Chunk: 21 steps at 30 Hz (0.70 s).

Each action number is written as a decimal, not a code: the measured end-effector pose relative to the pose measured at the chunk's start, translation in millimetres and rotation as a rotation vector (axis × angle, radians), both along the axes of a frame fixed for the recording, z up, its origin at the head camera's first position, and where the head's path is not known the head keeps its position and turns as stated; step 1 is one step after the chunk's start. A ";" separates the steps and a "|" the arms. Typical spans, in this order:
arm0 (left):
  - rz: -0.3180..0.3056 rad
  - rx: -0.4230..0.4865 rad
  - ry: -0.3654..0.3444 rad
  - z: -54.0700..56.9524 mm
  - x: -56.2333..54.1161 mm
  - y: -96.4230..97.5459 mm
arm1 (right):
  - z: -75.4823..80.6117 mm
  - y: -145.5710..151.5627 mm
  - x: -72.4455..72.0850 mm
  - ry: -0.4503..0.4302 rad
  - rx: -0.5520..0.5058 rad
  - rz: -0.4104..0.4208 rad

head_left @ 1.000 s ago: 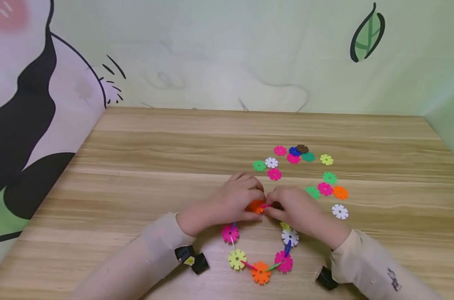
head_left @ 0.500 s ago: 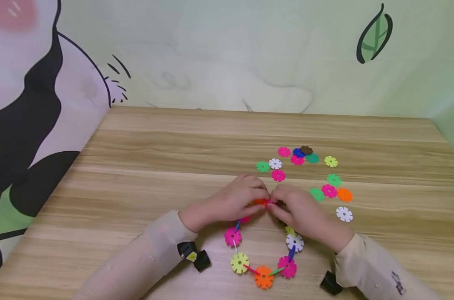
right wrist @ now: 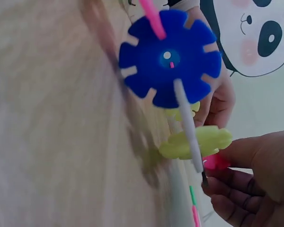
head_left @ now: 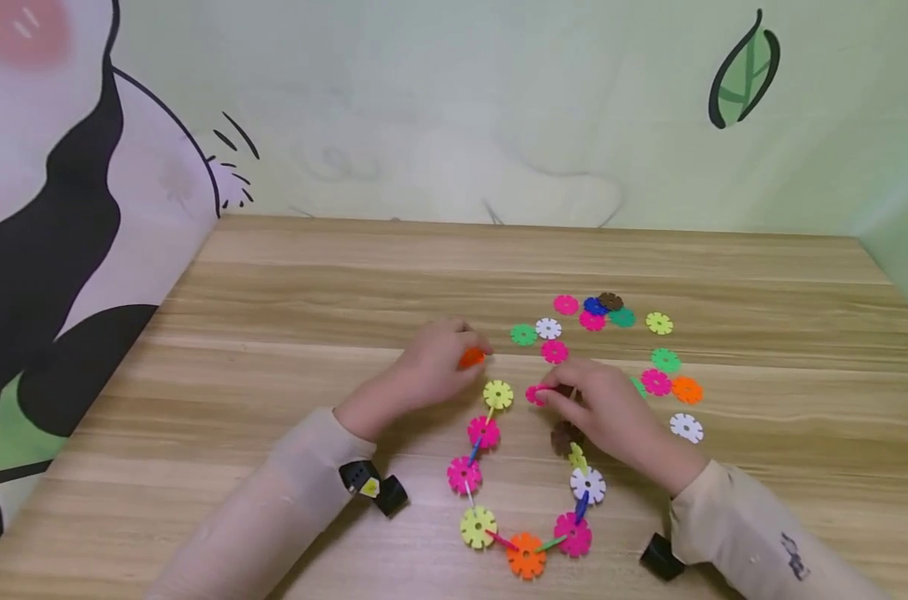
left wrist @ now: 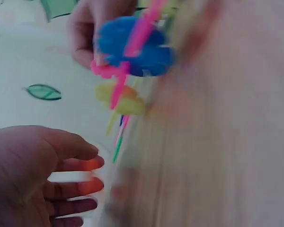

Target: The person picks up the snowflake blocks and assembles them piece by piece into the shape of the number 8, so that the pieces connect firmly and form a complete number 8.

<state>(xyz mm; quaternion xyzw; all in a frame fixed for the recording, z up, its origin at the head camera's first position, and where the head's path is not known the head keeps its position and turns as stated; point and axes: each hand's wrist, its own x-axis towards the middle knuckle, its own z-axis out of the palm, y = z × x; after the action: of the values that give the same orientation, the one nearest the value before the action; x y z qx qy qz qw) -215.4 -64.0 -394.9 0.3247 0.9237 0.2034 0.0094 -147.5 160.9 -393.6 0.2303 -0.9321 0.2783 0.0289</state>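
My left hand (head_left: 433,360) holds an orange notched snowflake disc (head_left: 472,358) in its fingertips, just beyond the left end of a linked chain. That chain end is a yellow disc (head_left: 498,394), followed by a pink disc (head_left: 484,432). Between thumb and fingers, my right hand (head_left: 607,412) pinches a pink snowflake disc (head_left: 535,394), apart from the orange one. Below the right hand lies the chain's other end, a brown disc (head_left: 565,437), partly in shadow. From there the chain curves through a white disc (head_left: 588,485) to an orange disc (head_left: 526,556) nearest the person.
Loose discs lie beyond the hands, among them a green disc (head_left: 524,334), a blue disc (head_left: 594,307) and a yellow disc (head_left: 659,323). Farther right are an orange disc (head_left: 687,389) and a white disc (head_left: 686,427). A wall with painted figures borders the wooden table (head_left: 333,275).
The hands have come apart: the left moved away to the left with the orange disc, while the right stayed nearly in place with the pink one. The chain's yellow left end is uncovered.
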 end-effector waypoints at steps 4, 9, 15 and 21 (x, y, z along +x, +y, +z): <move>0.009 -0.109 0.123 2.0 10.6 7.7 | -2.2 0.4 -4.7 -0.014 0.044 0.012; -0.009 -0.234 0.092 4.5 32.0 21.0 | -3.9 -1.0 -8.6 0.006 0.071 0.030; 0.009 -0.233 -0.013 3.4 42.3 30.7 | -8.0 -3.5 -10.0 0.072 0.096 0.069; -0.024 -0.120 -0.013 1.2 44.3 32.3 | -14.8 0.5 -9.7 0.175 0.080 0.129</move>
<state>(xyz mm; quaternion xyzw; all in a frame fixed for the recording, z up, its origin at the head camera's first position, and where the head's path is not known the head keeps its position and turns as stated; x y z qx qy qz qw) -171.1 -31.7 -393.8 0.3335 0.9301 0.1497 0.0372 -157.2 161.4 -408.4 0.3140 -0.9196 0.2212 0.0828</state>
